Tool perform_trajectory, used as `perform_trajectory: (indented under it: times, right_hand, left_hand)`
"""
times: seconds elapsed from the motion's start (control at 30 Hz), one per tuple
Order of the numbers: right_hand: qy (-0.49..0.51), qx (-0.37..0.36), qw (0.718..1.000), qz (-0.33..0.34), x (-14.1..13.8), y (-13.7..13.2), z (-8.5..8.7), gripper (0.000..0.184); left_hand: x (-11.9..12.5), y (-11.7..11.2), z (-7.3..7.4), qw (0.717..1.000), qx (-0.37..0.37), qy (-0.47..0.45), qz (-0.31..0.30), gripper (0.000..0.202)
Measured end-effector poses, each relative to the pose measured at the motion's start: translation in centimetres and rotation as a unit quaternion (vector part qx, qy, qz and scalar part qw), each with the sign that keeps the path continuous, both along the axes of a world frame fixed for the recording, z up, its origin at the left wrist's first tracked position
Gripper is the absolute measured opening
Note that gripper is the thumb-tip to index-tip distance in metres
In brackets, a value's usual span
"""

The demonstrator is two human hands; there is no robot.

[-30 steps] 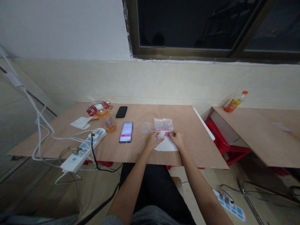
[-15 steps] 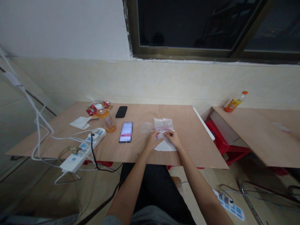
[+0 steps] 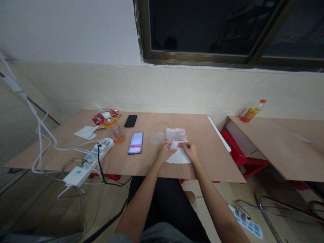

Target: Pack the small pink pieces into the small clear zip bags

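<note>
On the wooden table, my left hand curls its fingers around a small clear plastic bag with pink bits in it. My right hand has its thumb and fingertips together at the right edge of a little cluster of pink beads; anything between the fingertips is too small to make out. Under both hands lies a sheet of white paper. Just beyond it sit clear plastic bags with pink pieces along their near edge. Left of these is a flat clear bag.
Left of my hands are a lit phone, a black phone, an orange drink bottle and a white power strip with cables. Red wrappers and a tissue lie farther left. A second table stands right.
My right hand has shifted slightly right, away from my left hand, and the pink bead cluster now shows between them. My left hand stays on the small bag.
</note>
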State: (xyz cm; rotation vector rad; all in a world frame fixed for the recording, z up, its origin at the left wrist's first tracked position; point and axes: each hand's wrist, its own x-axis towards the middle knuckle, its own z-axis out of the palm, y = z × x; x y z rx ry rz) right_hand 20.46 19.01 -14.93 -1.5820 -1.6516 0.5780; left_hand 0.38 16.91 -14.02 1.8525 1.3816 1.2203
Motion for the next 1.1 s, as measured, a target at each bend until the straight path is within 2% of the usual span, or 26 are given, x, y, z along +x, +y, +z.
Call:
perform_trajectory:
  times: [0.4, 0.93, 1.1]
  right_hand:
    - [-0.099, 0.001, 0.995, -0.004, -0.4, -0.6, 1.1, 0.029]
    - [-0.116, -0.019, 0.993, -0.017, -0.6, -0.6, 1.5, 0.027]
    - [-0.103, -0.010, 0.995, -0.009, -0.4, -0.5, 1.2, 0.029]
  left_hand:
    - [0.0, -0.2, 0.3, 1.000, 0.003, 0.010, 0.006, 0.035]
    - [0.0, 0.0, 0.2, 1.000, 0.003, 0.007, -0.002, 0.035]
    - [0.0, 0.1, -0.1, 1.000, 0.010, 0.007, 0.001, 0.036]
